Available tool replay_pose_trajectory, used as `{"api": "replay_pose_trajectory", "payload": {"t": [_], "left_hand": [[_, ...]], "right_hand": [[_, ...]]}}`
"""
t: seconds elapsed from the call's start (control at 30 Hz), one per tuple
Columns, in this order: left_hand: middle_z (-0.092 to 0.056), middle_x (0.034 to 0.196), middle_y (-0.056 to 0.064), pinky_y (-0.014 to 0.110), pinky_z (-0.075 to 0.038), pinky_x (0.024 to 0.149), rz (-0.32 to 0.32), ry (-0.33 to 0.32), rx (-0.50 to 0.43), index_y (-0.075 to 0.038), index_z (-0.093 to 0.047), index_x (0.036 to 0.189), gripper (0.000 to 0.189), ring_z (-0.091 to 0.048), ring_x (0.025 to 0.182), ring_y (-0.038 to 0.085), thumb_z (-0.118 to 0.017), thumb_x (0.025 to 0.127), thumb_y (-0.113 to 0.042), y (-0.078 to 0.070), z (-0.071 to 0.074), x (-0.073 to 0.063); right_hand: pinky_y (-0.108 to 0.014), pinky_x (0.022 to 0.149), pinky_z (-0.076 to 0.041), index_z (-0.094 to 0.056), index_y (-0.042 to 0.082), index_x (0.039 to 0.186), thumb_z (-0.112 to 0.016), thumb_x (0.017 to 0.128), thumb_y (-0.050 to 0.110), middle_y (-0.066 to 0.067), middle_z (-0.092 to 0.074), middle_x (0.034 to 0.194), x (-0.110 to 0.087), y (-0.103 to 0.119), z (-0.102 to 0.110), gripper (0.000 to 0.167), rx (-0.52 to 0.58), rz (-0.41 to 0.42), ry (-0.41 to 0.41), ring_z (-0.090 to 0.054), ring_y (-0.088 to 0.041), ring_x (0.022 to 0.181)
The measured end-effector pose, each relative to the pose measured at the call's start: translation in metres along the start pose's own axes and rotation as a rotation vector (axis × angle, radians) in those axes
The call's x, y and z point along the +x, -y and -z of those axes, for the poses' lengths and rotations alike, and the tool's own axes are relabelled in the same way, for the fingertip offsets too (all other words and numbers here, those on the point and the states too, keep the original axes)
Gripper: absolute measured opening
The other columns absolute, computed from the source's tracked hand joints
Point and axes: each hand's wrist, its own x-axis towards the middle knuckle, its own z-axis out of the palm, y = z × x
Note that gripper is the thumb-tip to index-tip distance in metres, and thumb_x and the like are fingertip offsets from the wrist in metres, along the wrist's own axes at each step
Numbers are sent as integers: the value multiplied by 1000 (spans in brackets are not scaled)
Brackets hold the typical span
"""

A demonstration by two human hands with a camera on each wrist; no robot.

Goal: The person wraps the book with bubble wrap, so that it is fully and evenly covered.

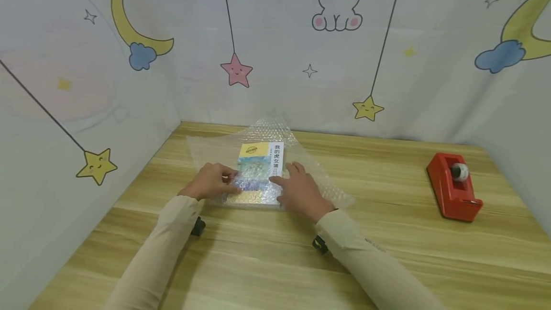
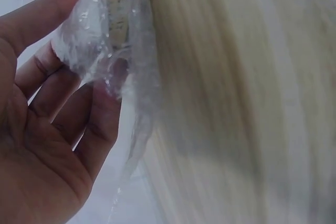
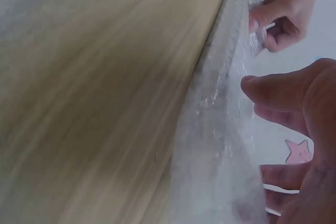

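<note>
A book (image 1: 255, 173) with a yellow, blue-green and white cover lies on the table, seen through clear bubble wrap (image 1: 269, 130). The wrap covers its front and spreads out behind and to both sides. At the book's left edge, my left hand (image 1: 213, 181) pinches the wrap between thumb and fingers, as the left wrist view shows around the crinkled wrap (image 2: 139, 66). My right hand (image 1: 301, 193) rests its spread, slightly bent fingers on the wrap along the book's right side. In the right wrist view, the right thumb (image 3: 273, 88) lies against the wrap.
A red tape dispenser (image 1: 456, 188) with a roll in it stands on the wooden table (image 1: 387, 262) at the right. Behind and at the sides hang white curtains (image 1: 284, 37) printed with stars, moons and a rabbit. Black wrist cameras sit under both sleeves.
</note>
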Motion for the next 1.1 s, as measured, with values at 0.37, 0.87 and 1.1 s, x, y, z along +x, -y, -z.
{"api": "replay_pose_trajectory", "payload": {"t": [0.37,0.87,1.1], "left_hand": [[-71,129,11,24,-35,57,6,-11,-21,-16,-49,64,41,-43,62,9,-84,82,-25,2,-2,3],[-74,123,8,32,-51,77,-14,-9,27,-15,-54,67,36,-72,110,28,-87,78,-24,-2,5,5],[-75,113,11,41,-60,86,-35,21,42,-11,-67,82,14,-75,100,29,-81,83,-16,-5,15,21]], "right_hand": [[-63,109,-38,-63,31,136,-67,96,29,-15,-48,154,-2,5,-6,41,-93,78,51,-20,-47,153],[-61,106,-43,-69,35,129,-62,100,25,-12,-57,147,5,6,-13,32,-29,79,16,-34,-36,150],[-58,100,-48,-72,34,124,-64,98,24,-13,-62,140,8,3,-17,29,-29,71,-27,-45,-34,144]]}}
